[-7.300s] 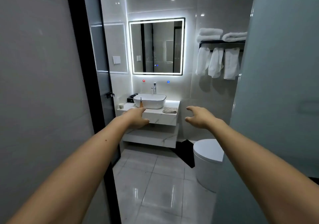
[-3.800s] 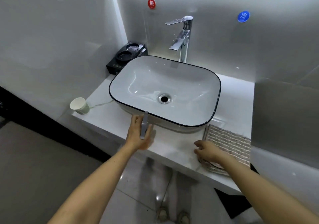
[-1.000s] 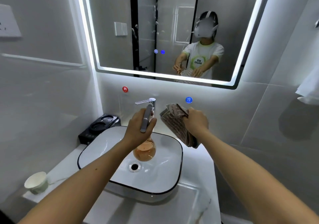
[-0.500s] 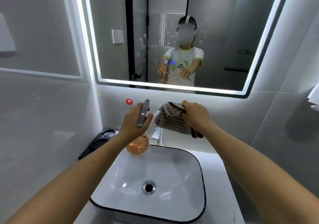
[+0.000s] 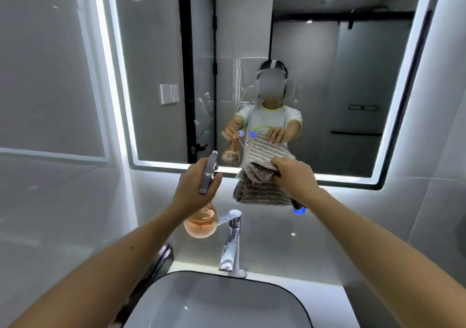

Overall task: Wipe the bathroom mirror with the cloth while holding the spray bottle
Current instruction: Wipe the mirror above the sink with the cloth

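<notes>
A large lit mirror fills the wall ahead. My left hand grips the grey head of a spray bottle whose round body holds orange liquid; the bottle hangs below the mirror's lower edge. My right hand clutches a bunched brown striped cloth, its top reaching the mirror's bottom edge near the middle. Whether the cloth touches the glass I cannot tell. The mirror reflects a person holding both items.
A chrome tap stands below my hands, behind the white basin with a dark rim. Two small blue touch icons glow on the mirror. A blue dot marks the tiled wall under the cloth.
Both hands have risen toward the mirror with the bottle and cloth, and my view has moved closer and tilted up; the cloth now reaches the mirror's lower edge.
</notes>
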Demonstrator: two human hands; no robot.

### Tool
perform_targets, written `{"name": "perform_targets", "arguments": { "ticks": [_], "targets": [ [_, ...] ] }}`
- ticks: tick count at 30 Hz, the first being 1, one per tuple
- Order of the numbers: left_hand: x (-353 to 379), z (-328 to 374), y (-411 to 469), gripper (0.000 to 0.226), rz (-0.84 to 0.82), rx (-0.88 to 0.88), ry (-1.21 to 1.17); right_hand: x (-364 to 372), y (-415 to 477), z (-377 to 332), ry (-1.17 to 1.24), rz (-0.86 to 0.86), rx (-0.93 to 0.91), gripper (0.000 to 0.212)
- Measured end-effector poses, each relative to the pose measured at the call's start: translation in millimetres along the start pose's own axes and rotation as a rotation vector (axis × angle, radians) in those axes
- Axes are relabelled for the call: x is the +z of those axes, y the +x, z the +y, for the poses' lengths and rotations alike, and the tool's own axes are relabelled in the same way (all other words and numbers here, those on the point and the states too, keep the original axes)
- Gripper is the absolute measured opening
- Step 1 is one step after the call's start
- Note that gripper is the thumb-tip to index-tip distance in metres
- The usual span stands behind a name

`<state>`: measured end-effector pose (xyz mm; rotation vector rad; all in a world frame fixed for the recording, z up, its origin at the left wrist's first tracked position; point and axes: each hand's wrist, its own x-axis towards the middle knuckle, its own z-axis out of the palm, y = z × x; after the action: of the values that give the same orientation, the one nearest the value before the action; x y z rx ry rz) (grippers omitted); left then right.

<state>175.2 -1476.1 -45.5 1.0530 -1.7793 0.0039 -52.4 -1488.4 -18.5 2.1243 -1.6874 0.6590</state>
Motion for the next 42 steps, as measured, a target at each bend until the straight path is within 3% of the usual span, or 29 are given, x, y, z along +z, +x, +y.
{"name": "perform_targets", "arguments": {
  "ticks": [4,7,13,19,28,31,37,42],
  "targets": [
    [4,-7,22,0.037,0.043,-0.009,-0.031,-1,26,1,-0.034,0.026,-0.039,0.023],
    [8,-6,33,0.011,0.104,-0.102,-0.142,0,37,1,-0.050,0.034,-0.033,0.022],
    [17,2,59,0.019,0.146,-0.351,-0.403,-6,47,0,-0.121,0.028,-0.030,0.023],
    [25,17,74,0.021,0.080,-0.304,-0.424,-20,44,1,-0.197,0.043,-0.015,0.018],
    [15,17,99,0.027,0.111,-0.345,-0.414,-34,49,-4,-0.240,0.042,0.007,0.018],
    [6,19,105,0.028,0.073,-0.293,-0.332,-37,52,-6,-0.255,0.036,-0.004,0.020],
    [1,20,114,0.025,-0.064,-0.372,-0.296,-36,62,-11,-0.249,0.049,-0.006,0.017],
    [7,11,118,0.020,0.009,-0.393,-0.341,-28,65,-9,-0.251,0.063,-0.014,0.017]
  ]
}}
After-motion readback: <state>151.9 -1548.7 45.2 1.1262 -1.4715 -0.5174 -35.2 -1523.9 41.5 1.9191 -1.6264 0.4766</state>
